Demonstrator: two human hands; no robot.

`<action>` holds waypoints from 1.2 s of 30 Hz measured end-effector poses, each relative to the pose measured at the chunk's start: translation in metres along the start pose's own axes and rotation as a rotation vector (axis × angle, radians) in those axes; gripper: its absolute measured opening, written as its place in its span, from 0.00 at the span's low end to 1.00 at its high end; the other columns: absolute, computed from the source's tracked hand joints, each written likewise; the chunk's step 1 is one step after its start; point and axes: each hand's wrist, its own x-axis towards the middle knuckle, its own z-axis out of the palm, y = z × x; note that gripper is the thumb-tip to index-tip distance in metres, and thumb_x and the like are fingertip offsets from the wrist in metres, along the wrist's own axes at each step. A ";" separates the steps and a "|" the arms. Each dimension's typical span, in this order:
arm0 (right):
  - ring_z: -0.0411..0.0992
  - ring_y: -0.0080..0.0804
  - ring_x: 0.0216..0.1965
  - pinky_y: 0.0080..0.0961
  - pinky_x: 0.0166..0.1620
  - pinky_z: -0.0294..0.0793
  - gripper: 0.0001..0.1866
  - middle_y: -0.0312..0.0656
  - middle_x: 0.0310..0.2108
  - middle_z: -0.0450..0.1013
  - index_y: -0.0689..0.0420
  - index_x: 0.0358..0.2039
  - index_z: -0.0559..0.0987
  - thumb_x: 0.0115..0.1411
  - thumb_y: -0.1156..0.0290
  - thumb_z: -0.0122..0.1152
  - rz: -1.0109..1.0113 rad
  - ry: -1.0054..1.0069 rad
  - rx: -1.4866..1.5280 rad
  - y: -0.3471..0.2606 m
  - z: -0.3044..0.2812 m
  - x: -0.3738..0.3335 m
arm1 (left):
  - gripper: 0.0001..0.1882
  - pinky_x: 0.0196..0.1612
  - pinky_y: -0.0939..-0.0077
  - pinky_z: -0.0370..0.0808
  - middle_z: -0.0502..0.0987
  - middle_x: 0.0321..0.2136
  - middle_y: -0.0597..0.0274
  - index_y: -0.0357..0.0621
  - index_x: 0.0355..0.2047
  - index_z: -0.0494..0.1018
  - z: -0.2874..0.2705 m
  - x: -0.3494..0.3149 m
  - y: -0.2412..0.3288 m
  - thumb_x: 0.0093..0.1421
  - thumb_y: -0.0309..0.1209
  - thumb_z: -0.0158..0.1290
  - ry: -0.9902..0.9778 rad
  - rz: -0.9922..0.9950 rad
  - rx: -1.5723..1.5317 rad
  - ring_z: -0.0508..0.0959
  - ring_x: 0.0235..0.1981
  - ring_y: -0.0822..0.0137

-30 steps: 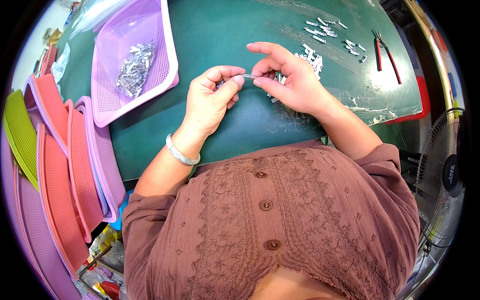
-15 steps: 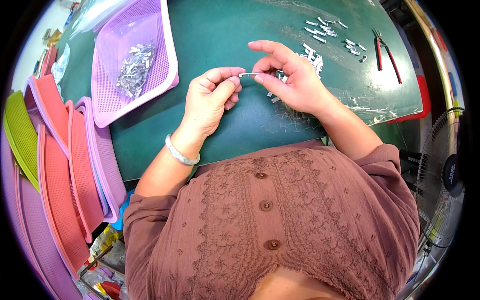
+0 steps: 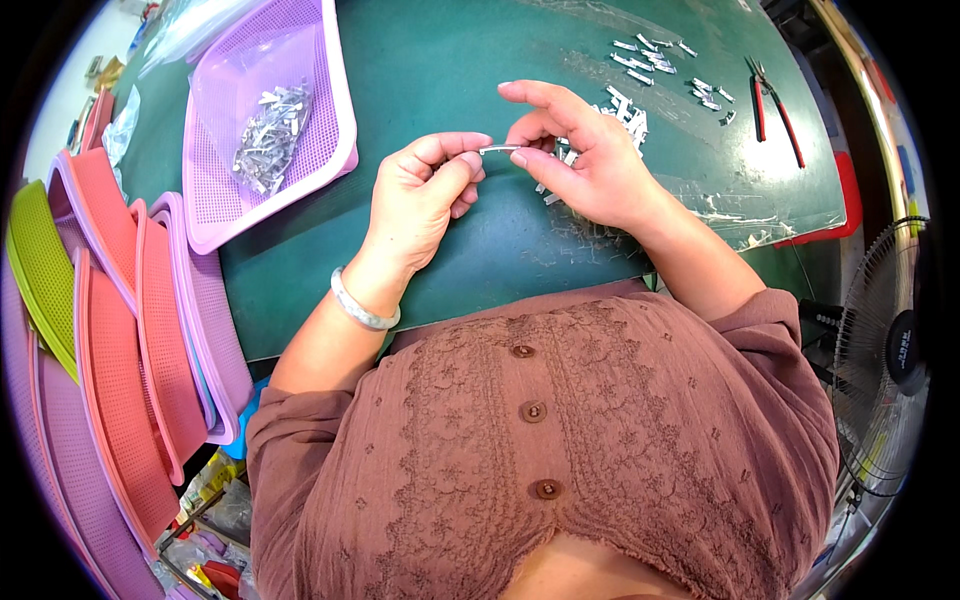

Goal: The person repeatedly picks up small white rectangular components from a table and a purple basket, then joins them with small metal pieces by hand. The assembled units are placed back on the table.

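Note:
Above the green table, a small, narrow whitish-grey strip-shaped part (image 3: 500, 148) is stretched between my two hands. My left hand (image 3: 425, 190), with a pale bangle (image 3: 362, 302) on its wrist, pinches one end between thumb and forefinger. The thumb and a finger of my right hand (image 3: 590, 160) close on the other end, while its forefinger is raised. Partly hidden behind my right hand lies a pile of similar small pale parts (image 3: 628, 118). Farther off to the right are several loose parts (image 3: 645, 58), with another small group (image 3: 708, 95) beside them.
A purple perforated basket (image 3: 345, 110) at the left holds a clear bag of small metal parts (image 3: 270, 140). Red-handled pliers (image 3: 772, 110) lie at the table's right. Stacked pink, purple and green baskets (image 3: 115, 340) stand at the left edge; a fan (image 3: 870, 350) stands at the right.
The small part has tilted slightly between my fingertips, its face now looking darker. Both hands stay almost in place, and the things on the table have not moved.

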 end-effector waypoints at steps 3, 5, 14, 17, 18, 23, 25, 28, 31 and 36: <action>0.71 0.26 0.26 0.20 0.31 0.71 0.23 0.37 0.26 0.73 0.58 0.49 0.67 0.50 0.79 0.57 0.004 -0.003 0.003 -0.001 0.000 0.000 | 0.08 0.20 0.89 0.62 0.72 0.23 0.67 0.38 0.38 0.73 0.000 0.000 -0.001 0.57 0.23 0.49 0.001 0.002 0.000 0.67 0.19 0.80; 0.71 0.26 0.26 0.20 0.31 0.71 0.23 0.37 0.25 0.73 0.58 0.49 0.67 0.51 0.79 0.57 0.002 -0.007 -0.004 -0.001 0.000 0.000 | 0.08 0.20 0.89 0.62 0.72 0.23 0.68 0.38 0.37 0.73 0.000 0.000 -0.001 0.57 0.23 0.49 0.004 0.004 0.003 0.67 0.19 0.80; 0.70 0.20 0.29 0.17 0.34 0.69 0.21 0.35 0.26 0.73 0.61 0.49 0.66 0.54 0.77 0.55 0.199 -0.036 0.288 -0.002 -0.001 0.001 | 0.06 0.19 0.89 0.62 0.72 0.22 0.68 0.39 0.36 0.73 0.003 0.000 0.000 0.57 0.26 0.51 -0.003 0.037 0.015 0.67 0.19 0.80; 0.70 0.19 0.29 0.16 0.34 0.69 0.20 0.36 0.26 0.73 0.62 0.49 0.67 0.55 0.75 0.55 0.383 -0.061 0.457 -0.008 -0.005 0.005 | 0.06 0.19 0.89 0.62 0.72 0.22 0.68 0.39 0.35 0.73 0.004 0.000 0.000 0.57 0.26 0.51 0.001 0.043 0.012 0.68 0.19 0.80; 0.69 0.19 0.28 0.16 0.34 0.69 0.20 0.36 0.26 0.73 0.62 0.49 0.67 0.55 0.75 0.55 0.427 -0.066 0.504 -0.010 -0.007 0.006 | 0.06 0.20 0.89 0.62 0.72 0.21 0.68 0.40 0.35 0.73 0.004 0.000 0.000 0.58 0.26 0.51 0.000 0.049 0.013 0.68 0.19 0.80; 0.69 0.19 0.25 0.14 0.30 0.68 0.19 0.36 0.25 0.73 0.62 0.48 0.68 0.55 0.73 0.54 0.537 -0.095 0.630 -0.008 -0.008 0.008 | 0.06 0.20 0.89 0.62 0.72 0.21 0.69 0.40 0.35 0.73 0.006 -0.001 -0.001 0.58 0.27 0.51 -0.002 0.094 0.029 0.68 0.19 0.80; 0.69 0.18 0.25 0.13 0.29 0.67 0.19 0.36 0.24 0.73 0.62 0.47 0.69 0.55 0.72 0.54 0.554 -0.098 0.678 -0.005 -0.008 0.007 | 0.06 0.20 0.89 0.62 0.72 0.21 0.69 0.40 0.35 0.73 0.006 -0.001 -0.001 0.58 0.27 0.50 0.001 0.114 0.046 0.68 0.19 0.80; 0.68 0.18 0.25 0.13 0.29 0.67 0.18 0.35 0.24 0.72 0.62 0.47 0.69 0.56 0.71 0.54 0.584 -0.106 0.741 0.001 -0.008 0.007 | 0.06 0.21 0.91 0.63 0.71 0.22 0.72 0.41 0.33 0.73 0.006 -0.001 -0.002 0.57 0.28 0.52 0.000 0.119 0.064 0.67 0.19 0.83; 0.69 0.18 0.26 0.13 0.30 0.67 0.18 0.35 0.24 0.72 0.62 0.47 0.69 0.56 0.71 0.54 0.570 -0.093 0.675 -0.003 -0.009 0.008 | 0.06 0.21 0.90 0.63 0.71 0.21 0.71 0.41 0.33 0.73 0.007 0.000 -0.002 0.57 0.29 0.52 0.014 0.128 0.039 0.67 0.19 0.82; 0.69 0.19 0.30 0.16 0.35 0.69 0.19 0.34 0.27 0.71 0.60 0.49 0.67 0.58 0.72 0.53 0.447 -0.063 0.571 -0.011 -0.011 0.011 | 0.05 0.19 0.89 0.60 0.70 0.20 0.70 0.41 0.32 0.72 0.013 0.003 0.005 0.59 0.30 0.51 0.055 0.112 0.010 0.67 0.18 0.80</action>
